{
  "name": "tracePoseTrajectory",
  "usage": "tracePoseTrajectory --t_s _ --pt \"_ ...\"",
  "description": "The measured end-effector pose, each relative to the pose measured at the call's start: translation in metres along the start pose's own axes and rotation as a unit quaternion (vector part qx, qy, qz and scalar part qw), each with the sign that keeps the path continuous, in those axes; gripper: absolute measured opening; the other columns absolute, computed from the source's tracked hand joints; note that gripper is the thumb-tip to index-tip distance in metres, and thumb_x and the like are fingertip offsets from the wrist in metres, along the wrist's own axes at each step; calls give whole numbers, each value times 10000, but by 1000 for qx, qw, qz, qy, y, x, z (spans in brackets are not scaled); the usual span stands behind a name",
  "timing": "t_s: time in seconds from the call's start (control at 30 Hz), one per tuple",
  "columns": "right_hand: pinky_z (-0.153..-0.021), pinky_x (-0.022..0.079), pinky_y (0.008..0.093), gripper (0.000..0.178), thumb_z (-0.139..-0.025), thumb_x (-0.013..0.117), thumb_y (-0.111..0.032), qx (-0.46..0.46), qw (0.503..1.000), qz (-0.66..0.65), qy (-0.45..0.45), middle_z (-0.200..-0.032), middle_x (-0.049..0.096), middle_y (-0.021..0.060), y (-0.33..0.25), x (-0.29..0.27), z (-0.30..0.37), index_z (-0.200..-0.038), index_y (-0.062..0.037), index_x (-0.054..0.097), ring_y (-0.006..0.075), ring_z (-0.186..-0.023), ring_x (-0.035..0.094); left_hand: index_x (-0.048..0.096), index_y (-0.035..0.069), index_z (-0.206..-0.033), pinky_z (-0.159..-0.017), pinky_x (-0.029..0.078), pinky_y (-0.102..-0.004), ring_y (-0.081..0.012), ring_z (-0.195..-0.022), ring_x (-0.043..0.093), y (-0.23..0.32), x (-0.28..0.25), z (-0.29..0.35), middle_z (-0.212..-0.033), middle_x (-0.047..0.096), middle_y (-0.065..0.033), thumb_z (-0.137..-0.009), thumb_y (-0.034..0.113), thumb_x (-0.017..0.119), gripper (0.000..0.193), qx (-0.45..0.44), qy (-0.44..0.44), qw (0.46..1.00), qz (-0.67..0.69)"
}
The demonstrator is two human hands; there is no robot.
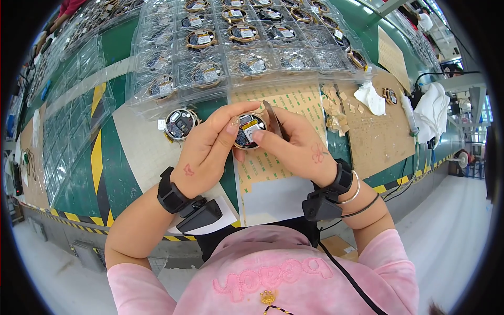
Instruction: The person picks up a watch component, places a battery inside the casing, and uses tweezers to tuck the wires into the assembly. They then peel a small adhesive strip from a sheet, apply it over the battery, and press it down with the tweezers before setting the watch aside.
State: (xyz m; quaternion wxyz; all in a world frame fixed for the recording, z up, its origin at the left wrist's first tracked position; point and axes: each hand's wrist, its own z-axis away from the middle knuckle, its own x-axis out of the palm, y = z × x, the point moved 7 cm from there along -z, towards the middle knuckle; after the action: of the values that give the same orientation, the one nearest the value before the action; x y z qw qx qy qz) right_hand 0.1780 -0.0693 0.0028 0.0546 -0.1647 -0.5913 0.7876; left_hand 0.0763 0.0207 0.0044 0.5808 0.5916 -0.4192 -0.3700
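Between my two hands is a round watch case with its circuit board, a white component and a yellow strip showing. My left hand closes around its left side, thumb on the rim. The right thumb presses on the white component, while my right hand also holds dark tweezers that rise between its fingers. Below the hands lies a tan sheet of adhesive pieces with green print. Just left of my left hand, another open watch case rests on a pale grey sheet.
Clear plastic trays with several watch cases stand across the far side. A brown board at right carries a white cloth and a small ring-shaped part. Yellow-black tape marks the green table; cables hang at right.
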Motion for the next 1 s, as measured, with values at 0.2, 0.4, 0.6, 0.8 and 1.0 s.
tracePoseTrajectory --t_s 0.2,0.4,0.6,0.8,1.0 --pt "-640 389 206 177 -896 592 -108 -1 1000 -2 -1 -844 565 -22 1 2 3 -1038 -9 559 28 -732 466 535 48 -1245 -649 464 -213 -67 -744 533 5 1 -1 -1027 582 -43 -1015 156 355 311 41 3 998 -48" --pt "-680 415 211 190 -895 592 -92 -5 999 -52 1 -883 583 -16 7 1 -2 -1061 -8 555 34 -773 497 470 50 -1301 -666 467 -216 -74 -784 541 -1 4 -1 -1056 572 -50 -964 95 446 341 -5 -10 1000 27" --pt "-674 406 203 188 -896 596 -101 -56 997 -49 8 -888 583 -21 -3 -3 -3 -1058 -14 555 28 -784 500 371 64 -1371 -693 485 -224 -100 -848 574 -5 4 1 -1105 560 -56 -852 -1 581 564 25 -24 999 4" --pt "-563 374 199 207 -896 597 -117 -29 996 -84 -30 -772 544 -33 -9 2 0 -1074 -25 543 28 -654 481 411 61 -1348 -691 498 -229 -113 -860 589 4 8 2 -1123 578 -77 -806 2 648 594 85 -43 993 -66" --pt "-497 347 209 219 -896 600 -130 -35 991 -112 -57 -711 521 -29 -13 4 6 -1077 -29 530 41 -559 450 423 36 -1333 -873 469 -258 -126 -1060 543 7 14 5 -1197 540 -74 -801 -6 676 591 13 -70 993 -95"
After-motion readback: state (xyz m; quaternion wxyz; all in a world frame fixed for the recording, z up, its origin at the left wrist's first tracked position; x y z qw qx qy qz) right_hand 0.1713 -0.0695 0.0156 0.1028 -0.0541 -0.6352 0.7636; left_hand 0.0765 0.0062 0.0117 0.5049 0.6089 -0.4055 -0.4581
